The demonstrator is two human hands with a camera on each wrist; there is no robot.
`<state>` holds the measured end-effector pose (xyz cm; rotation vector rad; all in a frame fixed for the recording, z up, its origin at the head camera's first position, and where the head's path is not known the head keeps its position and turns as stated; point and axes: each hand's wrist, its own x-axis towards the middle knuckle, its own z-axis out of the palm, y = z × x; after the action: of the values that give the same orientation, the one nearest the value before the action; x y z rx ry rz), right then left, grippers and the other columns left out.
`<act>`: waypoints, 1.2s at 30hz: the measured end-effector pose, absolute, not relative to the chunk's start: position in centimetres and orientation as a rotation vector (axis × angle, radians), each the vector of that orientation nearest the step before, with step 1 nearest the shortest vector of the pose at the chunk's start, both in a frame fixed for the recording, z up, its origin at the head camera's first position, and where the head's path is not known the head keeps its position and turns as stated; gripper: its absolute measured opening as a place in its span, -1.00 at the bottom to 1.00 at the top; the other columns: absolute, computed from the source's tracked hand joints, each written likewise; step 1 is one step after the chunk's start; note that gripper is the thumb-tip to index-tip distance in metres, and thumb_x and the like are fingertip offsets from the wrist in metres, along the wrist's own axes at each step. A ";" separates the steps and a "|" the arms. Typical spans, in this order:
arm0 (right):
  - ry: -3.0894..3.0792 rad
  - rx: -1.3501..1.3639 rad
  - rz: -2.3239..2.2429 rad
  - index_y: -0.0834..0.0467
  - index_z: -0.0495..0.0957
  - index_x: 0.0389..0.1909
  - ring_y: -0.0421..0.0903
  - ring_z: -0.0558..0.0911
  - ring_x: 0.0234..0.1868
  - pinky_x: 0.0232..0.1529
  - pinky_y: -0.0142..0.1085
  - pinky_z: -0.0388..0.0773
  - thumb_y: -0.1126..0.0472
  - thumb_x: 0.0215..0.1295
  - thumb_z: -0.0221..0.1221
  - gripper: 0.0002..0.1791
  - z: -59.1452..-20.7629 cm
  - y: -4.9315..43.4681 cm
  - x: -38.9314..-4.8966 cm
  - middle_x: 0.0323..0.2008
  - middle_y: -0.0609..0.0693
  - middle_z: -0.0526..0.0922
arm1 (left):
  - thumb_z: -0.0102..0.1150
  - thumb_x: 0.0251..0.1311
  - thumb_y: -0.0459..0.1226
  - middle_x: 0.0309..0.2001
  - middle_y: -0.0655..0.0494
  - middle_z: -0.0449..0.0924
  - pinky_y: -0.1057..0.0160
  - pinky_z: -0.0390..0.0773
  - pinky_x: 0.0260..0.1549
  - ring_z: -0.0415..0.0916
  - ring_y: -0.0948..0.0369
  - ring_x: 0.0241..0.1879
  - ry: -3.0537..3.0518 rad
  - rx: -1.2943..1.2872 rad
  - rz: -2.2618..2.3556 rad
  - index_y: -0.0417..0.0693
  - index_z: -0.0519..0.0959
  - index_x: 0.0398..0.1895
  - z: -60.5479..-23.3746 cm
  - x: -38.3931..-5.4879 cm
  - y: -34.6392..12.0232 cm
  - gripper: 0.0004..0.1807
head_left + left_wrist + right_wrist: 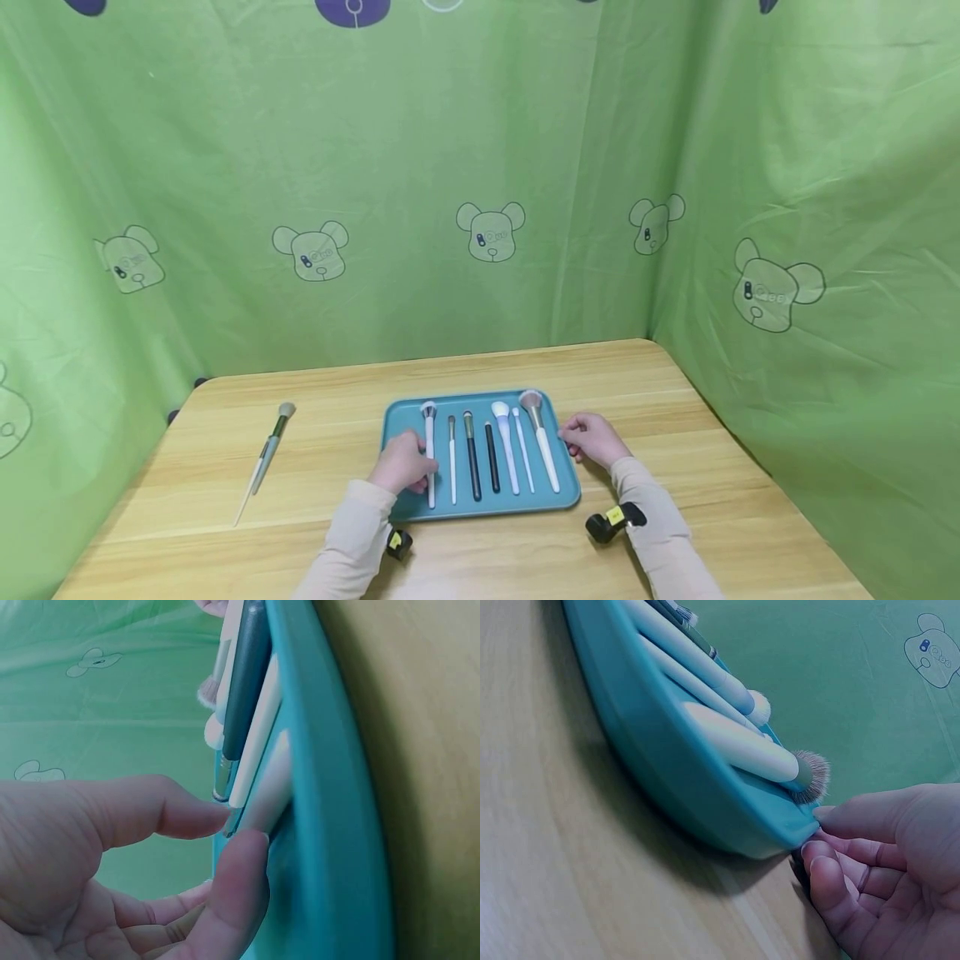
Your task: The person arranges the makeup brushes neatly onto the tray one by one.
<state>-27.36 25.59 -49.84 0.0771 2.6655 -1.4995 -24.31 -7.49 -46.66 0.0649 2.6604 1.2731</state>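
Observation:
A teal tray holds a row of several makeup brushes lying side by side. At the tray's left end, my left hand pinches the handle of the leftmost white makeup brush. In the left wrist view, that pale handle runs between thumb and index finger of the left hand. My right hand is at the tray's right edge. Seen from the right wrist, the thumb of this hand lies on the rim and its curled fingers sit just outside. The large fluffy brush lies nearest to it.
Two more brushes, one with a grey-green handle and one thin and pale, lie together on the wooden table left of the tray. Green curtains with bear drawings hang behind and beside the table.

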 end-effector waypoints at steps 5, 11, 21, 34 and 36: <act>2.657 0.082 -1.507 0.40 0.52 -0.26 -0.19 0.49 -0.59 -0.56 -0.39 0.53 0.32 0.28 0.17 -0.83 -49.8 25.6 -27.4 -0.60 -0.01 0.52 | 0.25 0.08 -0.44 -0.52 -0.11 0.57 0.30 0.65 -0.66 0.55 0.19 -0.67 2.648 0.058 1.308 -0.40 0.39 -0.09 -46.3 -24.5 -7.8 -0.65; 2.656 0.087 -1.507 0.38 0.52 -0.26 -0.19 0.49 -0.58 -0.57 -0.39 0.54 0.32 0.28 0.16 -0.84 -49.8 25.6 -27.5 -0.59 -0.01 0.51 | 0.23 0.12 -0.42 -0.53 -0.14 0.57 0.27 0.67 -0.62 0.55 0.18 -0.67 2.654 0.046 1.336 -0.42 0.37 -0.03 -45.5 -24.9 -8.8 -0.62; 2.660 0.086 -1.506 0.39 0.52 -0.26 -0.18 0.50 -0.57 -0.56 -0.38 0.54 0.32 0.28 0.16 -0.84 -49.9 25.7 -27.5 -0.59 0.00 0.52 | 0.18 0.19 -0.34 -0.46 -0.09 0.56 0.31 0.65 -0.58 0.53 0.20 -0.61 2.732 -0.067 1.373 -0.37 0.40 0.03 -44.4 -25.8 -11.3 -0.61; 2.662 0.080 -1.503 0.38 0.52 -0.27 -0.17 0.50 -0.57 -0.54 -0.36 0.56 0.31 0.28 0.16 -0.84 -49.9 25.7 -27.6 -0.58 -0.01 0.52 | 0.03 0.27 -0.19 -0.11 -0.34 0.57 0.20 0.55 -0.45 0.56 0.00 -0.32 2.932 -0.225 1.203 -0.35 0.42 0.09 -42.4 -26.0 -18.8 -0.55; 2.662 0.077 -1.504 0.38 0.52 -0.27 -0.17 0.50 -0.57 -0.55 -0.36 0.55 0.32 0.28 0.16 -0.84 -49.9 25.7 -27.6 -0.58 -0.01 0.52 | 0.01 0.29 -0.17 -0.03 -0.39 0.54 0.10 0.59 -0.36 0.58 -0.09 -0.22 2.929 -0.254 1.197 -0.35 0.40 0.15 -42.2 -26.0 -20.0 -0.51</act>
<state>-27.57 25.68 -49.91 0.0773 2.6618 -1.5039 -25.97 -20.03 -42.20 -0.2537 2.9287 1.1973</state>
